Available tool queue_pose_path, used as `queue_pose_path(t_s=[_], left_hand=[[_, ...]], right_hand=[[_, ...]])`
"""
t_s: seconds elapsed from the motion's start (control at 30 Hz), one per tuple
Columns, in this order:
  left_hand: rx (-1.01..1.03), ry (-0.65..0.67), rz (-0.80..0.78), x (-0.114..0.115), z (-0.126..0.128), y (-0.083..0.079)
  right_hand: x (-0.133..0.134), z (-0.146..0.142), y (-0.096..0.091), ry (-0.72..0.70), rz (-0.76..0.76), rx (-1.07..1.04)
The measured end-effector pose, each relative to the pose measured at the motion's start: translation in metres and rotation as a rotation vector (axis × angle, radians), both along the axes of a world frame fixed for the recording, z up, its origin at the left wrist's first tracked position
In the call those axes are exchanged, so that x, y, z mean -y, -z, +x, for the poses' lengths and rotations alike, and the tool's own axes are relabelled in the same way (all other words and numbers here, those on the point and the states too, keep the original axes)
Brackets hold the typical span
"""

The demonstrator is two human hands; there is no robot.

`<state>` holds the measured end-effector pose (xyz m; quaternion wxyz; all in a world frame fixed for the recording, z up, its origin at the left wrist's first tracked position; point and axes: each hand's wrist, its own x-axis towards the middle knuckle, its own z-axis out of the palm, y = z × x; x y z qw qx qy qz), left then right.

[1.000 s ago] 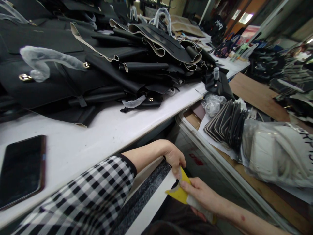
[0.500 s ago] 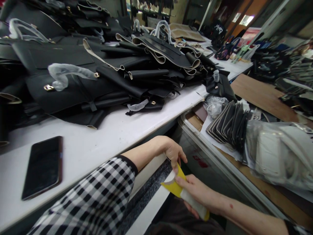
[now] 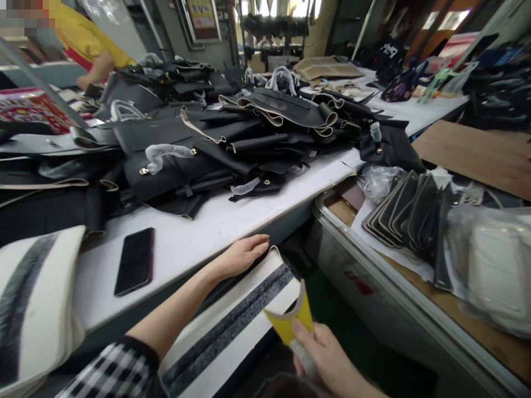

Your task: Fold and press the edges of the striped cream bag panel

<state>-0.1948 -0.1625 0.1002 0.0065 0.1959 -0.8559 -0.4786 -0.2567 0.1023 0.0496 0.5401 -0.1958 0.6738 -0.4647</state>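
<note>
My right hand (image 3: 323,356) grips a yellow curved piece (image 3: 290,323) with a white backing, held low in front of me. My left hand (image 3: 240,255) lies flat with fingers together on the near edge of the white table (image 3: 199,232), holding nothing. Under both hands a white panel with a dark grey stripe (image 3: 232,326) slopes down from the table edge. A black phone (image 3: 135,261) lies face up on the table, to the left of my left hand.
A big heap of black leather bag panels (image 3: 232,132) covers the far side of the table. A stack of dark flat pieces (image 3: 409,210) and plastic bags sit on a lower bench at right. A striped cushion (image 3: 33,309) is at left. A person in yellow (image 3: 89,41) stands far left.
My left hand let go of the yellow piece and moved up onto the table edge. My right hand keeps the piece. The view tilted up and swung left, showing more of the table.
</note>
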Motion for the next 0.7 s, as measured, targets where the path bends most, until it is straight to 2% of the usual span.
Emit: queue_pose_path(t_s=[0.1,0.17,0.3,0.37,0.5,0.6,0.7], left_hand=[[0.019,-0.061,0.102,-0.006,0.016,0.009],[0.049,-0.050,0.119,-0.009,0.018,0.016],[0.080,-0.067,0.105,-0.012,0.017,0.027],[0.076,-0.071,0.116,-0.012,0.018,0.030],[0.088,-0.055,0.111,-0.010,0.017,0.032],[0.079,-0.054,0.123,-0.010,0.005,0.033],[0.036,-0.056,0.191,-0.009,0.005,0.032]], right_hand=[[-0.001,-0.022,-0.004,0.367,-0.109,-0.179],[0.008,-0.037,-0.003,0.485,-0.134,-0.151],[0.029,-0.042,0.009,0.417,-0.118,0.074],[0.033,-0.038,0.019,0.405,-0.137,0.083],[0.033,-0.039,0.037,0.350,-0.263,-0.164],[0.030,-0.048,0.042,0.285,-0.304,-0.359],[0.029,-0.048,0.040,0.259,-0.241,-0.319]])
